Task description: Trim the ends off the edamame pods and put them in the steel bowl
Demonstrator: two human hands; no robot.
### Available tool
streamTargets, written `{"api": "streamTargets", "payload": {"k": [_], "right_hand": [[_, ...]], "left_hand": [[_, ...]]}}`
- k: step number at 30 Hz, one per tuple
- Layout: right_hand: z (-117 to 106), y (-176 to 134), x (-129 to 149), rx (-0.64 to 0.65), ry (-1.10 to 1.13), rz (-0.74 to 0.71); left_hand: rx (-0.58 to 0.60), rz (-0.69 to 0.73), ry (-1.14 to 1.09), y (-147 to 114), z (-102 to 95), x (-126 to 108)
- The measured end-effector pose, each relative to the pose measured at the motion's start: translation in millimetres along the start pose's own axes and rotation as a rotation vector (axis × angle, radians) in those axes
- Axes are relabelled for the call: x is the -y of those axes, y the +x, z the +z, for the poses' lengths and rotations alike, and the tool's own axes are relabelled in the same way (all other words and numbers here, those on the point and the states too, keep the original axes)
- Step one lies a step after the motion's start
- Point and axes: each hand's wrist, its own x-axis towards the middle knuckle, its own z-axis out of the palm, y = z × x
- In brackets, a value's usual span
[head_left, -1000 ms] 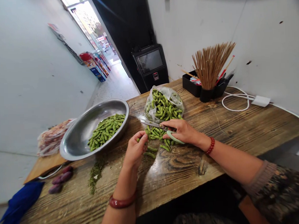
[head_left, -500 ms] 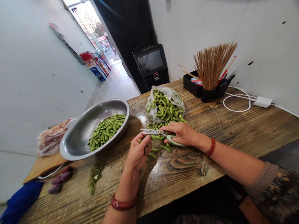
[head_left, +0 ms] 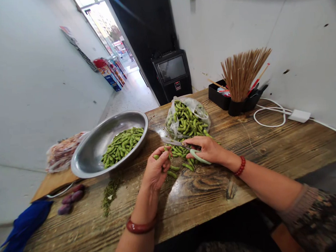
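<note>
My left hand (head_left: 156,169) is closed on green edamame pods (head_left: 156,156), their ends showing between thumb and fingers. In my right hand (head_left: 206,148) are scissors with pale green handles (head_left: 200,157); the blades (head_left: 172,142) point left, just above and beyond my left fingertips. Beneath the scissors, loose pods (head_left: 188,166) lie on the wooden table. They spill from a clear plastic bag (head_left: 203,113) full of pods. Left of my hands, a wide steel basin (head_left: 88,158) holds a heap of pods (head_left: 123,146).
Small green trimmings (head_left: 108,199) lie below the basin. Farther left are purple-red oval items (head_left: 72,198), a blue cloth (head_left: 29,228), and a bagged pile (head_left: 64,151) on a wooden board (head_left: 49,185). At the back right stand skewers (head_left: 244,73), a black organiser (head_left: 218,96) and a white cable (head_left: 269,124).
The scissor blades have come away from the pod at my left fingertips and shifted slightly up and right. The whole view has moved slightly.
</note>
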Motion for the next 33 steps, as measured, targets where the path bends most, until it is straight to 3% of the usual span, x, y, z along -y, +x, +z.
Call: {"api": "streamTargets", "payload": {"k": [13, 25, 33], "right_hand": [[-4.0, -2.0, 5.3, 0.099, -0.097, -0.064], [-5.3, -1.5, 5.8, 0.116, -0.092, -0.095], [-5.5, -0.8, 5.0, 0.118, -0.068, -0.104]], "left_hand": [[-0.099, 0.101, 0.242, -0.3, -1.8, 6.5], [-0.098, 0.155, 0.371, -4.8, 4.0, 1.9], [-0.087, 0.270, 0.487, -0.8, -0.8, 2.2]]}}
